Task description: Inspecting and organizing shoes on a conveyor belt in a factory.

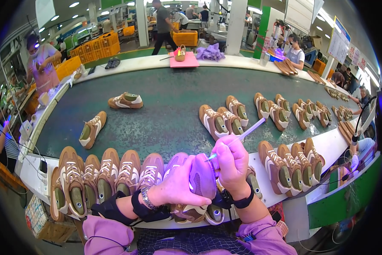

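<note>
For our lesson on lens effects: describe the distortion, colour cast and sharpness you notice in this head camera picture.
In the head view, the conveyor belt bows into an arc, plain fisheye bending, with black corners around the circular image; a violet cast tints the left hand, the right hand and the shoe they hold; the white brush handle stays sharp; ceiling lights blow out to white glare.

Bright overhead light, fisheye-warped edges.
</note>
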Demonstrator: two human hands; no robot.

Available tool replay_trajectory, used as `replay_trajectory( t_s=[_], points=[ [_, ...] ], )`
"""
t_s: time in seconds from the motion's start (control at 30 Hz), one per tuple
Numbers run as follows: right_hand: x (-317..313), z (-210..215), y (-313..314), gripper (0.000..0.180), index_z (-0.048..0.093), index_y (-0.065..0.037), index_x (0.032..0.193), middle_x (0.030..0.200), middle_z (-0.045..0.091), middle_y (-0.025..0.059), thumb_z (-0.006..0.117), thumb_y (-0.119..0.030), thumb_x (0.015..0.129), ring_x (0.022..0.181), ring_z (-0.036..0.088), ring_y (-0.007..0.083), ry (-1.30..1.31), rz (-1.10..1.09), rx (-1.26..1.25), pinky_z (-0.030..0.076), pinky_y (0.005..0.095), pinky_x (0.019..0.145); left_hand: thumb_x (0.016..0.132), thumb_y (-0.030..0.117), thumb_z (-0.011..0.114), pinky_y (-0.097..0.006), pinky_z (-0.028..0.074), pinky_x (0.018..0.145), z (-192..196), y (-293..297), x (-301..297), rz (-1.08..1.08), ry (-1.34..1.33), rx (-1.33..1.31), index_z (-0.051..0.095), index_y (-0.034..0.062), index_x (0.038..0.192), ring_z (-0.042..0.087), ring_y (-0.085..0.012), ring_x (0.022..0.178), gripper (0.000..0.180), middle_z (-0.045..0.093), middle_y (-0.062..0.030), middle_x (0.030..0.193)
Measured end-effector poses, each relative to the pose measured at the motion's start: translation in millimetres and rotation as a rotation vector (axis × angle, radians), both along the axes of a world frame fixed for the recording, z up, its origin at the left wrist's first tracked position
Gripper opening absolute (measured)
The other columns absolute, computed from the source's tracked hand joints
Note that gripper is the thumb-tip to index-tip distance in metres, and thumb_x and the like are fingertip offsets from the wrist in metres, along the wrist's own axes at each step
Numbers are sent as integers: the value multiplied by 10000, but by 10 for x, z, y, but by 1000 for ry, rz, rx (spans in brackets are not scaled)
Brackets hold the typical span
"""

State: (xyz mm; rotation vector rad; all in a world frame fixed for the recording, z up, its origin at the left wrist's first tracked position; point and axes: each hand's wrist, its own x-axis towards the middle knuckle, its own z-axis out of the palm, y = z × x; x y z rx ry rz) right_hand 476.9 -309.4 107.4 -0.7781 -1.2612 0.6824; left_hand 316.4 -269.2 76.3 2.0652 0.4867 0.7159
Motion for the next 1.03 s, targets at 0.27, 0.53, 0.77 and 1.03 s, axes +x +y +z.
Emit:
replay_trajectory(
  t_s=[0.27, 0.53, 0.77, 1.03],
  points=[
    [-17, -11, 3, 108, 532, -13, 899, 690, 517, -24, 482, -90, 958, 561, 444, 11, 10, 14, 3, 362, 186, 507, 523, 309, 894, -353, 388, 948, -3, 10, -6, -16, -9, -111, 418, 22, 1205, 487, -222, 1077, 880, 471, -104, 1130],
    [-25, -51, 12, 112, 537, -11, 890, 688, 511, -22, 476, -80, 953, 555, 442, 14, 22, 10, 5, 358, 189, 501, 535, 354, 874, -373, 480, 842, -59, 34, -22, 2, -23, -19, 396, -6, 1235, 615, -291, 967, 921, 590, -163, 1052],
    [-16, -95, -2, 110, 533, -11, 894, 688, 502, -21, 471, -81, 952, 548, 439, 14, 17, 5, 19, 358, 187, 499, 532, 354, 873, -371, 478, 849, -69, 39, -21, 11, -4, 24, 397, -10, 1236, 611, -290, 982, 924, 586, -164, 1060],
    [1, -160, -4, 119, 532, -13, 896, 680, 501, -22, 472, -96, 957, 539, 441, 15, 18, 3, 41, 360, 183, 494, 538, 338, 869, -361, 457, 892, -105, 68, -18, -2, -13, -3, 394, 5, 1269, 588, -272, 1035, 933, 572, -150, 1111]
  ],
)
